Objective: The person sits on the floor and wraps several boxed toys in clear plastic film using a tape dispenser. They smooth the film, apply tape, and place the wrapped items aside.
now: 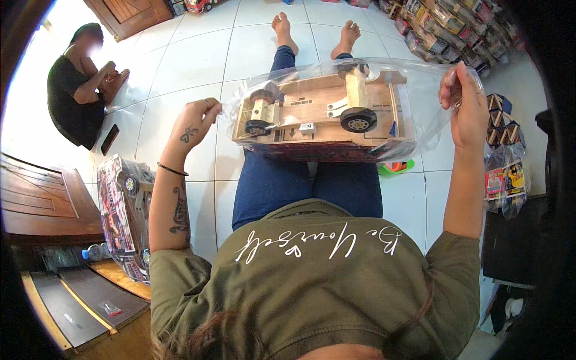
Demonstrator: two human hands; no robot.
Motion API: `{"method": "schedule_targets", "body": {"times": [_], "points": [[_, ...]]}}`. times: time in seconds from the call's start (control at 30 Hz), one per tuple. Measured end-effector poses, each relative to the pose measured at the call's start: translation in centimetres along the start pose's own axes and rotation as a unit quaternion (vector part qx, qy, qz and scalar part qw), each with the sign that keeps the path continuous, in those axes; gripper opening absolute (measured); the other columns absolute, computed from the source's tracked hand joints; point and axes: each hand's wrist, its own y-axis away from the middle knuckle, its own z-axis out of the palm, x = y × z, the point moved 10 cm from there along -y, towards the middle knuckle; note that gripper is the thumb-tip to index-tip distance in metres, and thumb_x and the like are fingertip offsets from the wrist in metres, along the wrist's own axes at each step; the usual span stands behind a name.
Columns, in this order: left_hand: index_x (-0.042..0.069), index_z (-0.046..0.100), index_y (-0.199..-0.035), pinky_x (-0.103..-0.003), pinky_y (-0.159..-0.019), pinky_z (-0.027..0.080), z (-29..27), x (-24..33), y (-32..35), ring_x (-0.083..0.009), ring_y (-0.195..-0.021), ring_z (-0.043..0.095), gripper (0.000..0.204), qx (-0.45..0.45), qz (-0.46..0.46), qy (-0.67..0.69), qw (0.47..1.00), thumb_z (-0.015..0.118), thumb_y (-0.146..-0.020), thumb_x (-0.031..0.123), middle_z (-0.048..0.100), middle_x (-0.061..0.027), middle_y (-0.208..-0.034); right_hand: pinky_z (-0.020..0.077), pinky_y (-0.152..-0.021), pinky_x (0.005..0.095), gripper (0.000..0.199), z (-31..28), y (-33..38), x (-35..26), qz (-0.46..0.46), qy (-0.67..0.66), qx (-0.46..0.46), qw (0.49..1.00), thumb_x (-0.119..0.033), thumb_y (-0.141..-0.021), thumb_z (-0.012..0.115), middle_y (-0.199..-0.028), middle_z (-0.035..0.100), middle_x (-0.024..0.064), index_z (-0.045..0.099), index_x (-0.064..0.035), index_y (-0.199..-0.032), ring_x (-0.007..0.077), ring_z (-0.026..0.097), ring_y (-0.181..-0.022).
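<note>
Your left fingers point(211, 107) and right fingers point(462, 77) pinch the clear bag point(429, 117); the toy truck point(312, 108) is inside, closing seems undone.

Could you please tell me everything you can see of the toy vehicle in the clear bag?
The toy vehicle appears to rest underside up across the person's legs, inside a clear plastic bag whose ends the left hand and right hand hold. Its underside looks like pale wood, with two lighter axle blocks, black wheels and a white box between them. The near side looks dark reddish; its top is hidden.
</note>
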Motion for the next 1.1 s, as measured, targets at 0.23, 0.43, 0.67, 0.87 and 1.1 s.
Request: {"method": "schedule_targets", "body": {"times": [0.23, 0.43, 0.67, 0.87, 1.1], "points": [[0.002, 0.064, -0.094, -0.034, -0.068, 0.048, -13.3, 5.1, 1.9, -0.0278, -0.074, 0.064, 0.023, 0.338, 0.104, -0.084, 0.931, 0.055, -0.097, 0.024, 0.066, -0.0177, -0.081, 0.0327, -0.051, 0.022, 0.036, -4.2, 1.3, -2.1, 0.031, -0.008, 0.131, 0.991, -0.033, -0.101, 0.049, -0.065, 0.056, 0.0012, 0.065, -0.0035, -0.087, 0.0085, 0.046, -0.055], [-0.002, 0.064, -0.092, -0.027, -0.07, 0.048, -15.2, 5.6, 2.6, -0.014, -0.072, 0.059, 0.024, 0.254, 0.127, -0.1, 0.954, 0.056, -0.097, 0.02, 0.065, -0.0104, -0.08, 0.0288, -0.047, 0.0234, 0.047, -3.6, 3.3, 4.2, 0.12, -0.06, 0.025, 0.991, -0.04, -0.102, 0.043, -0.059, 0.05, 0.002, 0.066, 0.0, -0.093, 0.0101, 0.041, -0.049], [-0.003, 0.063, -0.09, -0.024, -0.069, 0.047, -14.6, 2.2, 4.3, -0.0089, -0.073, 0.058, 0.024, 0.312, 0.085, 0.026, 0.946, 0.057, -0.098, 0.019, 0.063, -0.0042, -0.077, 0.0394, -0.097, 0.0386, 0.065, 0.7, 4.9, 9.6, 0.131, -0.246, 0.025, 0.96, -0.056, -0.095, 0.043, -0.123, 0.054, 0.0211, 0.052, -0.0039, -0.134, 0.028, 0.052, -0.112], [-0.002, 0.064, -0.091, -0.024, -0.072, 0.046, -14.7, 1.3, 3.5, -0.0082, -0.076, 0.056, 0.023, 0.327, 0.108, 0.085, 0.935, 0.057, -0.098, 0.019, 0.063, -0.003, -0.079, 0.0156, -0.118, 0.0421, 0.102, 9.0, 4.1, 7.3, -0.036, 0.079, -0.265, 0.96, -0.055, -0.071, 0.072, -0.152, 0.033, 0.0207, 0.033, 0.0004, -0.147, 0.0337, 0.028, -0.142], [-0.001, 0.058, -0.107, -0.027, -0.08, 0.045, -12.1, -0.9, 2.0, -0.0121, -0.086, 0.056, 0.032, 0.306, 0.117, 0.355, 0.876, 0.047, -0.103, 0.028, 0.06, -0.0038, -0.091, 0.0266, -0.114, 0.0379, 0.133, 12.2, 2.9, 5.3, -0.011, 0.151, -0.266, 0.952, -0.049, -0.037, 0.09, -0.14, 0.045, 0.0165, 0.03, -0.0054, -0.148, 0.0294, 0.04, -0.134]]}}
